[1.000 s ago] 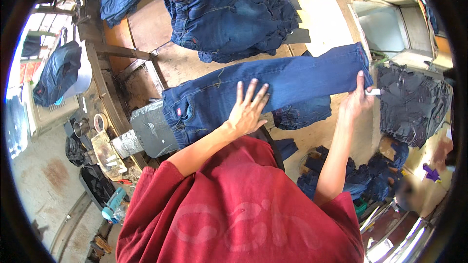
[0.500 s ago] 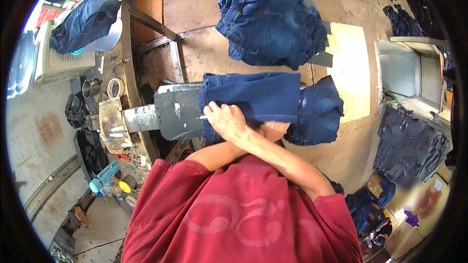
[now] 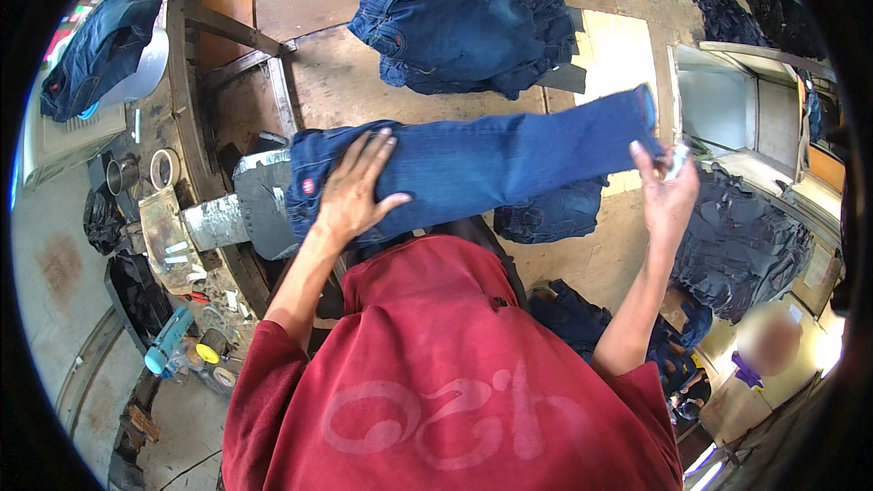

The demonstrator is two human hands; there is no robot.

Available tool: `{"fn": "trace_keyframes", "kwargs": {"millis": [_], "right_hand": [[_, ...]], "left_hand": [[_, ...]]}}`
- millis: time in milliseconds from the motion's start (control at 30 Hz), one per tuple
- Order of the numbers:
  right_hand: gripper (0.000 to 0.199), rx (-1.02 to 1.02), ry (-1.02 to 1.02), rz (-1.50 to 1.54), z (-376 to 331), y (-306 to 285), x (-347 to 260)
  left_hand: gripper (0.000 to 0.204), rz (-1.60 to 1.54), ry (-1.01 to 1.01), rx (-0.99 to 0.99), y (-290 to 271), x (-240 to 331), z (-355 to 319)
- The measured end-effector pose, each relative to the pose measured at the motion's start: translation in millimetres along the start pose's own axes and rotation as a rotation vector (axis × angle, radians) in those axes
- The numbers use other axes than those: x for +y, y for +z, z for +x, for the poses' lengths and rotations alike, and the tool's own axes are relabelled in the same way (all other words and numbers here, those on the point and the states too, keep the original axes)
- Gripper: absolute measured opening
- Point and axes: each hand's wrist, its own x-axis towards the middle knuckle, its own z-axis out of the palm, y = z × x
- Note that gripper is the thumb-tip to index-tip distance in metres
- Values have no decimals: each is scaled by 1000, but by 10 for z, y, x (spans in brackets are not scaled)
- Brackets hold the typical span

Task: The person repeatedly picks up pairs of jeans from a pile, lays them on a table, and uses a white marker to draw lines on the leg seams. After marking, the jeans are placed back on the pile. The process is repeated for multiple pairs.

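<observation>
Blue denim trousers [image 3: 459, 155] are lying across the middle of the scene, waistband to the left and one leg stretching to the far right. The left hand [image 3: 353, 195] is resting open and palm down on the denim near the waistband, its thumb spread wide, grasping nothing. The right hand [image 3: 668, 191] is curling partly closed around a small white object [image 3: 677, 162], blurred, beside the leg's hem; whether it is also touching the hem, I cannot tell. Beneath the waistband, a dark grey padded board [image 3: 264, 205] with silvery patches is showing. Just below the leg, a second piece of folded blue denim [image 3: 550, 211] is lying. Farther away, a heap of blue jeans [image 3: 473, 23] is sitting beside a pale yellow sheet [image 3: 623, 59]. To the right, a pile of blackish garments [image 3: 741, 241] is spreading. Leftward, a worn wooden bench [image 3: 177, 123] is carrying a beige tape roll [image 3: 153, 169] and a metal cup [image 3: 115, 177].
</observation>
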Motion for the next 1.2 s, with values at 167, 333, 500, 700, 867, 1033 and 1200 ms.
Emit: {"fn": "trace_keyframes", "kwargs": {"millis": [167, 333, 500, 700, 867, 1033, 1200], "right_hand": [[37, -296, 340, -83, -470, 204, 181], [20, -357, 114, 53, -1161, 675, -108], [30, -363, 28, 273, -1608, 1258, -526], [22, -87, -218, 130, -1784, 1932, -714], [24, -54, -216, 56, -1785, 2258, -774], [26, -40, -216, -5, -1670, 2398, -852], [23, -156, -154, -111, -1515, 2593, -863]], "left_hand": [[108, 250, -155, -143, -706, -430, -309], [100, 290, -68, 63, -405, 75, 229], [109, 105, -103, -191, 424, 409, 1402], [89, -21, 105, -269, 528, 86, 1687], [88, 130, 305, -275, 472, 10, 1902], [74, -70, 431, -203, 496, -97, 2063], [57, -106, 392, -128, 652, -141, 2064]]}}
